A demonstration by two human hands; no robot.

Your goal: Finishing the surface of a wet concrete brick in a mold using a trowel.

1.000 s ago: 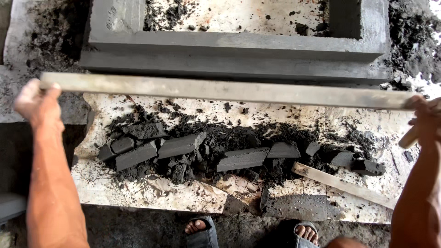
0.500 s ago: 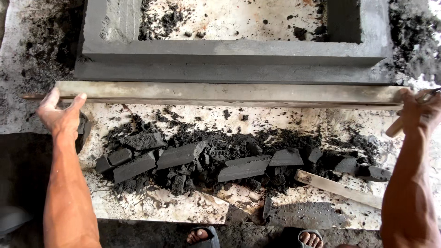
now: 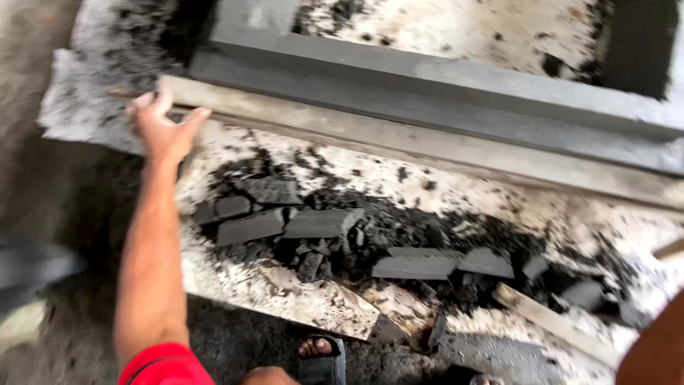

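One long wooden batten (image 3: 427,146) is laid along the foot of a grey cement moulding (image 3: 442,89).

The batten's near end is touched by the left hand (image 3: 162,127), fingers spread, not clamped. Broken grey slabs (image 3: 320,224) are strewn below in dark rubble. The right hand's grip cannot be told; only a forearm edge, apparently, is seen.

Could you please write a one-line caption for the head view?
Left hand on a long plank beside a grey cast slab, broken grey pieces below.
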